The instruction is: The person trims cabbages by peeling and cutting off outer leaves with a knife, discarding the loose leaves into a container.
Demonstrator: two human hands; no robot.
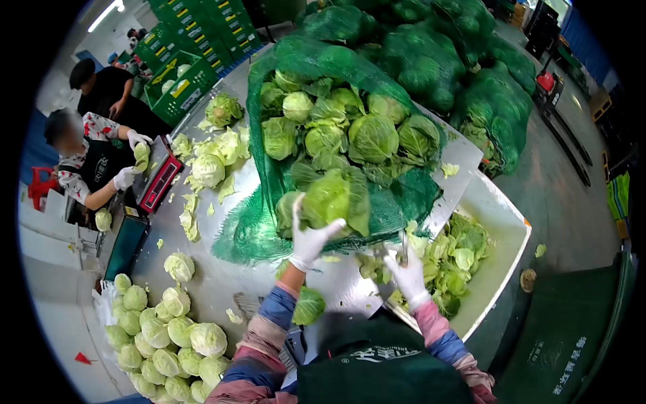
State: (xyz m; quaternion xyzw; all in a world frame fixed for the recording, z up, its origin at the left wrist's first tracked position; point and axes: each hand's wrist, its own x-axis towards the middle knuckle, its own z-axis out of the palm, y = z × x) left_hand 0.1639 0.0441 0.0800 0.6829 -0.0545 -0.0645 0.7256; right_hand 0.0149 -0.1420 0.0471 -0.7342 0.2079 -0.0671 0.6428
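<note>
My left hand (309,241), in a white glove, has its thumb and fingers spread around the near side of a green cabbage (331,198). This cabbage lies at the mouth of a green mesh sack (262,101), with loose outer leaves about it. Many more cabbages (373,138) fill the sack behind. My right hand (409,275), also gloved, is closed on a slim metal blade (404,246) pointing away from me, near the bin's edge. Below my left hand, a green leaf (309,306) rests at the table's near edge.
A white bin (508,252) of cut leaves (464,256) stands right. Trimmed pale cabbages (178,330) are heaped at left on the metal table (222,286). A co-worker (87,151) handles cabbage by a red scale (160,182). Full mesh sacks (420,64) lie behind; a pallet jack (562,114) stands far right.
</note>
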